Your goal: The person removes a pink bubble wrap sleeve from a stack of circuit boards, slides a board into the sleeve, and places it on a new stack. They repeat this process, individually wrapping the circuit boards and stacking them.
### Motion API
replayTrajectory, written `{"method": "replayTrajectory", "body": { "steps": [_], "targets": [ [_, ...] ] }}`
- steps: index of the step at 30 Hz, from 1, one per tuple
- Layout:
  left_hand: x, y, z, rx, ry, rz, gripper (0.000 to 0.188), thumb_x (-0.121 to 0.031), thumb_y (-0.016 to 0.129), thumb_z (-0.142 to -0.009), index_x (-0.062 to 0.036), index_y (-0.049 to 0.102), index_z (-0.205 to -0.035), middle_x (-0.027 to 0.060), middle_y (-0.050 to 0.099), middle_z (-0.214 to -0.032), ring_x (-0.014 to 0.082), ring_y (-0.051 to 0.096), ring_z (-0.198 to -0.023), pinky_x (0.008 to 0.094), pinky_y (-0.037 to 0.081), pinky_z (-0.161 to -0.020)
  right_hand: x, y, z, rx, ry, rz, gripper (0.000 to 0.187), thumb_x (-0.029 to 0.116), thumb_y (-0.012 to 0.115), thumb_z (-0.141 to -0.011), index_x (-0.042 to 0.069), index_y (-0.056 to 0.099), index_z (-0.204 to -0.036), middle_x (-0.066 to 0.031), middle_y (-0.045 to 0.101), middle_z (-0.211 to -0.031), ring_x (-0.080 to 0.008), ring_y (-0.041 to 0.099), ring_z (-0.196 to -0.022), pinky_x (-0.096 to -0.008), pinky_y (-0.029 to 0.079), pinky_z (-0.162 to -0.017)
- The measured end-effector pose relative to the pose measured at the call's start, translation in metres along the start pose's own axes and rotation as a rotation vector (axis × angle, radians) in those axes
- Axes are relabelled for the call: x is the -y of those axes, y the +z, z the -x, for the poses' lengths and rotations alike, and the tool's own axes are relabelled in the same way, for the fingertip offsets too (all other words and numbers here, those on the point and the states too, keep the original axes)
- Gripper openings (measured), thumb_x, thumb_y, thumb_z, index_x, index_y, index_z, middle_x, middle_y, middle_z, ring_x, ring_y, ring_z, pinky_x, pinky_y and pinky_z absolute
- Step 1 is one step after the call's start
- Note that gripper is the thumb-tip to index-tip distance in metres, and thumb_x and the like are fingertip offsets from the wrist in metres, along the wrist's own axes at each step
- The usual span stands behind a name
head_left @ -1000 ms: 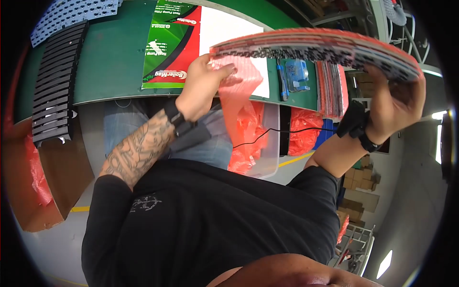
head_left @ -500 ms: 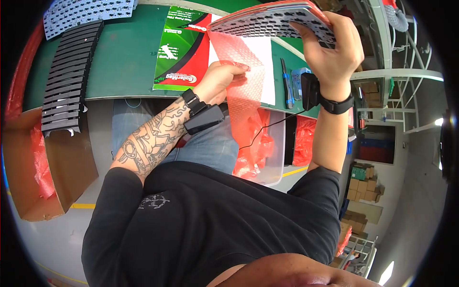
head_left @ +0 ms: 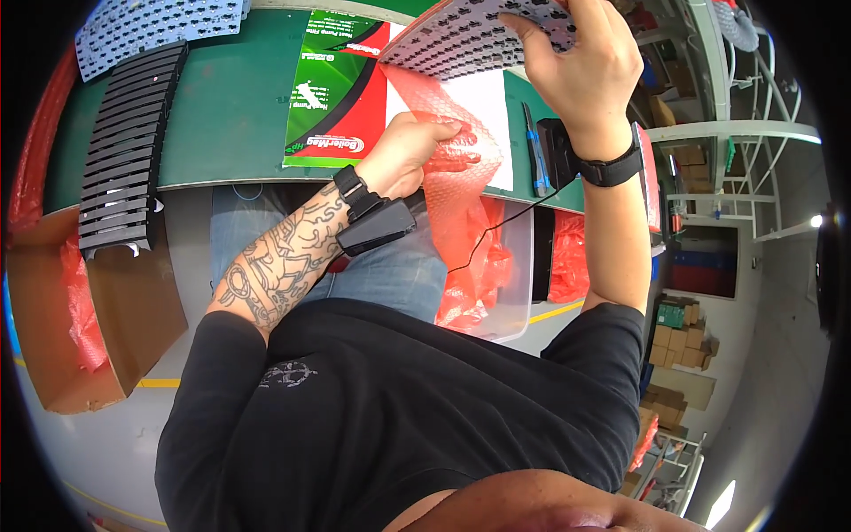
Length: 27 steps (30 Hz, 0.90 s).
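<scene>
My left hand (head_left: 412, 151) is closed on a strip of red bubble wrap (head_left: 465, 177), its fingers partly behind the film. The strip runs from the near left corner of a raised thin panel (head_left: 465, 43) down past the table edge. That panel is light grey, covered in rows of small black pieces, and tilted. My right hand (head_left: 589, 71) grips its right side, thumb on the black-pieced face; the other fingers are mostly hidden. Beneath the wrap lies a green, red and white printed sheet (head_left: 332, 97) on the green table (head_left: 226, 97).
At the left are a slatted black part (head_left: 128, 146) overhanging the table edge, another black-dotted panel (head_left: 160, 31), and an open cardboard box (head_left: 133, 319). A clear plastic bin (head_left: 514, 306) with red bubble wrap stands below the table. A blue-handled tool (head_left: 537, 160) lies near my right wrist.
My right hand has moved left and up with the panel, turning more of its black-pieced face into view. My left hand keeps its hold, and the bubble wrap bulges further right beside it.
</scene>
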<state>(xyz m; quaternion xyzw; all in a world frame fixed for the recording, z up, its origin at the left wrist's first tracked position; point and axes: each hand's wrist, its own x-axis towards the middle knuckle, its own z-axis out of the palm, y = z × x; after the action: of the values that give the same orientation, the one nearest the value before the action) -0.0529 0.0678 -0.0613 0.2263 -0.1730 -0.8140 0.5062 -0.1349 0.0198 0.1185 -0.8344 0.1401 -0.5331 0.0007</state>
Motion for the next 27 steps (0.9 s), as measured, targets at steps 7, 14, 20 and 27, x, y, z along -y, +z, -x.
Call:
{"method": "replayTrajectory", "body": {
  "steps": [7,14,20,27],
  "targets": [
    [-0.011,0.008,0.015,0.012,-0.05,0.04,0.02,0.003,0.052,-0.096,0.0104,0.061,-0.113,0.0196,0.069,-0.108,0.0291,0.071,-0.098,0.0422,0.059,-0.087,0.027,-0.019,0.003,0.279,-0.029,0.519,0.034,0.009,0.078,-0.07,0.002,0.057,-0.095,-0.0159,0.058,-0.082,-0.0365,0.06,-0.075,-0.0408,0.048,-0.064],
    [-0.011,0.01,0.03,0.08,-0.115,0.087,0.027,0.003,0.054,-0.097,0.009,0.054,-0.124,0.0209,0.064,-0.12,0.031,0.067,-0.109,0.0454,0.055,-0.099,0.032,-0.027,0.017,0.275,-0.074,0.361,0.035,0.011,0.074,-0.078,0.002,0.058,-0.108,-0.0145,0.059,-0.085,-0.0337,0.062,-0.077,-0.0399,0.049,-0.065],
    [-0.001,0.011,0.051,0.194,-0.134,0.154,0.029,0.002,0.051,-0.099,0.0077,0.052,-0.127,0.0199,0.063,-0.121,0.0306,0.065,-0.113,0.0458,0.053,-0.102,0.072,-0.04,0.066,0.56,-0.022,0.742,0.029,0.008,0.074,-0.079,0.004,0.07,-0.107,-0.0102,0.068,-0.096,-0.0257,0.066,-0.084,-0.0323,0.052,-0.073],
    [0.032,-0.024,0.077,0.372,-0.202,0.354,0.03,-0.01,0.04,-0.105,0.0028,0.054,-0.128,0.0158,0.065,-0.121,0.0269,0.067,-0.105,0.0427,0.057,-0.092,0.118,-0.024,0.16,0.447,0.207,0.619,0.044,0.016,0.072,-0.079,0.011,0.068,-0.123,-0.012,0.062,-0.118,-0.0304,0.062,-0.103,-0.0401,0.049,-0.086]
  ]
}}
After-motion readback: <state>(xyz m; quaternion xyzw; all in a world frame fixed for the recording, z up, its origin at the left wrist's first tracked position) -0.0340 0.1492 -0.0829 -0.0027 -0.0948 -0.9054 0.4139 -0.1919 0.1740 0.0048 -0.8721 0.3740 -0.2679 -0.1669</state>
